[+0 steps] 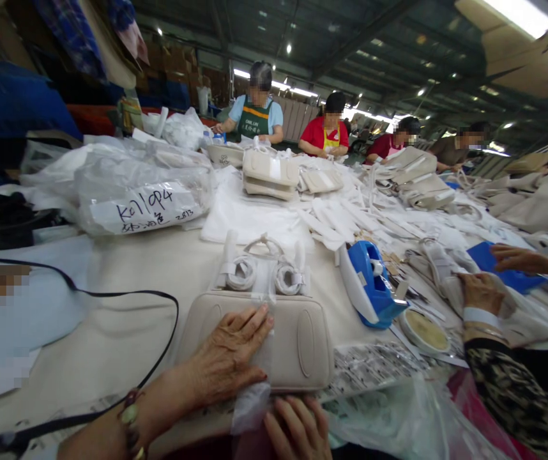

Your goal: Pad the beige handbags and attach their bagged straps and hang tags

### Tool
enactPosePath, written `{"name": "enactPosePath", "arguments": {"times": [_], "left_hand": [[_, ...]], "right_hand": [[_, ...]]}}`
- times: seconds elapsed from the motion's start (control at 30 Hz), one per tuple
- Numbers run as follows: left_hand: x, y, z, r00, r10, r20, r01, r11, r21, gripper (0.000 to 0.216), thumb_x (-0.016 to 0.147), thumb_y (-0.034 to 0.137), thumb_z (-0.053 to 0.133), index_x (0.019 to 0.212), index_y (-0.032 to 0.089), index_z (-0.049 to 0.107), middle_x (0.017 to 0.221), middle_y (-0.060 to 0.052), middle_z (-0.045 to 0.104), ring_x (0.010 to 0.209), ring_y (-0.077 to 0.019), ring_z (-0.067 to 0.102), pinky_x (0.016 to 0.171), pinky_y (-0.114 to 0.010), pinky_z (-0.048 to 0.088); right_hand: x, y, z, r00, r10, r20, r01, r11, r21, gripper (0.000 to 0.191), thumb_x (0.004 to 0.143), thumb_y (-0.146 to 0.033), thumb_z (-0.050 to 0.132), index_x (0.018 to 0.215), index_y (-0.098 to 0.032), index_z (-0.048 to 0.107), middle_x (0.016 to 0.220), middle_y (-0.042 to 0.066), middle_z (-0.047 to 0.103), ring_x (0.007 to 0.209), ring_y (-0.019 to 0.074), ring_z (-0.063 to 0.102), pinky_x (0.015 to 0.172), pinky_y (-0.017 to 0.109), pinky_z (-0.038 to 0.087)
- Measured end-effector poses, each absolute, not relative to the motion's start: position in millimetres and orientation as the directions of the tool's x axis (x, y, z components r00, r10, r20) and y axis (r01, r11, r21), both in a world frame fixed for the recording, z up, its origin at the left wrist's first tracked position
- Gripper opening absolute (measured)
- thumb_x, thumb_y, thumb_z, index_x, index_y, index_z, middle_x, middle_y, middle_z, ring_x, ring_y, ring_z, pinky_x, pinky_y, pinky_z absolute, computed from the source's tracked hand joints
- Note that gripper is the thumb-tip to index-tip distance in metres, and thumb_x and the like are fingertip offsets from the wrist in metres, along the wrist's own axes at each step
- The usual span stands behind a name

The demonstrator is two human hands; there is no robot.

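Observation:
A beige handbag (310, 326) lies flat on the table in front of me, with a translucent strip (251, 409) running over its middle and down past its front edge. My left hand (228, 351) is spread on top of the bag and strip, fingers outstretched. Close to the bag's front edge, my right hand (297, 425) has its fingers bent and side by side; its thumb and whatever may be under the fingers are hidden. Beyond the bag's top lie its wrapped straps (240, 273) in two coils and a handle (264, 243).
A blue and white tape dispenser (372, 284) and a round tin (425, 331) stand to the right. A co-worker's hands (482, 294) handle pale material there. A marked plastic bag (144, 198) lies at the left, near a black cord (159, 294). Stacked handbags (270, 169) and several people are farther back.

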State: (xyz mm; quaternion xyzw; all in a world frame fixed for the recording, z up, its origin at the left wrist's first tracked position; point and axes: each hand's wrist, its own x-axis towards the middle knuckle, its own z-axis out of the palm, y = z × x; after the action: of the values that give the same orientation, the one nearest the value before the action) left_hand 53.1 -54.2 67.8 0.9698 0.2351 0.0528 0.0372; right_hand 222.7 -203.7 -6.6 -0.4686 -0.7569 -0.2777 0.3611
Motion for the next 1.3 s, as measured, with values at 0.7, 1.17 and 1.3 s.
{"name": "enactPosePath", "arguments": {"times": [0.7, 1.17, 1.3], "left_hand": [[65, -59, 103, 0.827, 0.513, -0.229, 0.558, -0.798, 0.226, 0.094, 0.064, 0.03, 0.079, 0.141, 0.011, 0.029, 0.149, -0.024, 0.016, 0.138, -0.0349, 0.019, 0.108, -0.052, 0.025], [64, -50, 87, 0.871, 0.48, -0.101, 0.491, -0.849, 0.197, 0.098, 0.059, 0.051, 0.078, 0.137, 0.01, 0.037, 0.147, -0.025, 0.025, 0.137, -0.0337, 0.024, 0.107, -0.049, 0.025], [64, -50, 86, 0.875, 0.478, -0.075, 0.483, -0.856, 0.185, 0.099, 0.057, 0.051, 0.079, 0.136, 0.009, 0.038, 0.146, -0.026, 0.027, 0.136, -0.034, 0.026, 0.106, -0.048, 0.027]], "right_hand": [[151, -183, 16, -0.078, 0.568, 0.819, 0.647, 0.654, -0.392, 0.035, 0.097, -0.022, 0.037, 0.07, -0.017, 0.058, 0.05, 0.0, 0.054, 0.048, 0.0108, 0.048, 0.045, 0.023, 0.034], [151, -189, 40, -0.19, 0.545, 0.817, 0.624, 0.709, -0.328, 0.037, 0.097, -0.016, 0.033, 0.069, -0.015, 0.057, 0.051, 0.001, 0.054, 0.05, 0.011, 0.048, 0.045, 0.023, 0.035], [152, -189, 46, -0.207, 0.542, 0.815, 0.631, 0.71, -0.311, 0.036, 0.095, -0.013, 0.034, 0.068, -0.014, 0.058, 0.05, 0.001, 0.052, 0.05, 0.0114, 0.048, 0.045, 0.023, 0.035]]}}
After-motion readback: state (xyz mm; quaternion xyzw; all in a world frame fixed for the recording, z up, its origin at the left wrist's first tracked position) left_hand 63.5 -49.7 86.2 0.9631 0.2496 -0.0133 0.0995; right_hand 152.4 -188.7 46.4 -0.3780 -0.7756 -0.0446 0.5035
